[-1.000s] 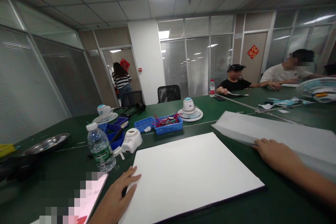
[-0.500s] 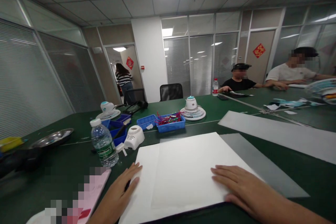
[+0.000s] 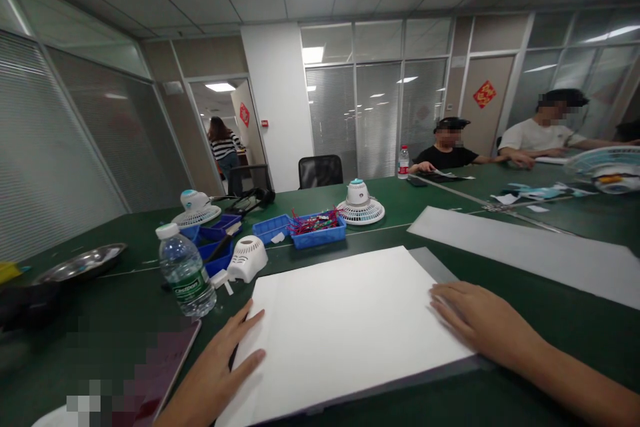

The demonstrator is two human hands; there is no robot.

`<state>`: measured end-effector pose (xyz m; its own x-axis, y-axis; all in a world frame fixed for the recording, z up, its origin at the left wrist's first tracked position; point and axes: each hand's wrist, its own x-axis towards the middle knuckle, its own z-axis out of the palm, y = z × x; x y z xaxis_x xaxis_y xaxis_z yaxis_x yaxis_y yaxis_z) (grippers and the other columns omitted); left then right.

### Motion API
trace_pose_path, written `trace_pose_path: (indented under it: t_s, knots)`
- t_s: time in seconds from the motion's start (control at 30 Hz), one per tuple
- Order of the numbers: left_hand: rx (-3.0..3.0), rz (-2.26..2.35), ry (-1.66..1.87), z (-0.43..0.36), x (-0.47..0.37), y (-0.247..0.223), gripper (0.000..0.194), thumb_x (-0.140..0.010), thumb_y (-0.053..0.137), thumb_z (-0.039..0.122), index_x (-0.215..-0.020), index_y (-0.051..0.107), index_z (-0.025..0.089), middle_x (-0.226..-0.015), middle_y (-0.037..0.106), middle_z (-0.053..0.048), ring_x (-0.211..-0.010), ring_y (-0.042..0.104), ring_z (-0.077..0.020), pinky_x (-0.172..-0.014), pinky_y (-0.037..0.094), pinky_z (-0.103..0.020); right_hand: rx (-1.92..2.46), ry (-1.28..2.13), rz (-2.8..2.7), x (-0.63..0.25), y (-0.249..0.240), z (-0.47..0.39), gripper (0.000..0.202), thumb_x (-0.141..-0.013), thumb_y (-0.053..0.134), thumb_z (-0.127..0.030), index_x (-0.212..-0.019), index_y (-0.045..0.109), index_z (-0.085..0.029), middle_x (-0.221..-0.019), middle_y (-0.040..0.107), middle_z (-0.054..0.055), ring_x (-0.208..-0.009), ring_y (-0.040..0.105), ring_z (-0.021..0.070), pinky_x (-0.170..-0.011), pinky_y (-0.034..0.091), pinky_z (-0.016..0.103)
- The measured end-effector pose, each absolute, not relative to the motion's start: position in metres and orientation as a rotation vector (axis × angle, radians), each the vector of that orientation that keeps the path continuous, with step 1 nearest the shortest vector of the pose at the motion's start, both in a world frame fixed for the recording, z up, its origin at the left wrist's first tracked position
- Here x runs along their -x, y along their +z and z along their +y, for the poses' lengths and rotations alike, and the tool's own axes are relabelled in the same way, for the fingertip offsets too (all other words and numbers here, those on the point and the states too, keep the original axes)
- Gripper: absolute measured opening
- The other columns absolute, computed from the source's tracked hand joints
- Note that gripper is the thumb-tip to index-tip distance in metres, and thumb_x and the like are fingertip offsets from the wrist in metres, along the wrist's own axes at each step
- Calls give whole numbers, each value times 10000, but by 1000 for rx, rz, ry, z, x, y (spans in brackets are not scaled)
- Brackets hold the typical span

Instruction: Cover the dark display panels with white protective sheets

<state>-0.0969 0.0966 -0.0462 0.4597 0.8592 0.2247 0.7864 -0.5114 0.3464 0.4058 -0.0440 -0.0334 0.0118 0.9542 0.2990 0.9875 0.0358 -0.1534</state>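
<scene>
A large white sheet lies flat in front of me, seemingly on a darker layer whose edge shows along the near side. My left hand rests at its left edge, fingers spread and thumb on the paper. At the right edge, my right hand lies with fingers stretched out and their tips on the white surface. A corner of a grey translucent sheet sticks out beyond the far right corner; the white sheet and my right hand hide part of it.
A water bottle and a white fan housing stand at the left. Beyond are a blue bin of wires, a white fan and a metal tray. A long pale sheet lies right. Two people sit at the far right.
My right hand has slid to the right, onto the sheet's right edge. Much less of the grey translucent sheet shows on that side. My left hand stays at the left edge.
</scene>
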Motion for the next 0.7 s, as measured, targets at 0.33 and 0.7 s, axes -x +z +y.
trace_pose_path:
  t_s: [0.33,0.7]
  knots:
    - [-2605,1380,532,97,98,-47,479,-943,496,406,-1412,573,342,-1610,396,-34,-1455,400,-322,-1176,329,-556,1930,79,-1947,-432,-37,-35,583,-990,384,-599,-1471,495,-288,-1520,497,40,-1413,438,282,-1173,343,544]
    - [-2674,2027,554,89,93,-16,537,-933,391,430,-1317,667,173,-1417,614,-151,-1265,591,-334,-1091,432,-528,2554,-288,-1393,-622,-89,-37,861,-895,283,-723,-1480,456,-116,-1515,428,265,-1365,442,437,-1034,391,624]
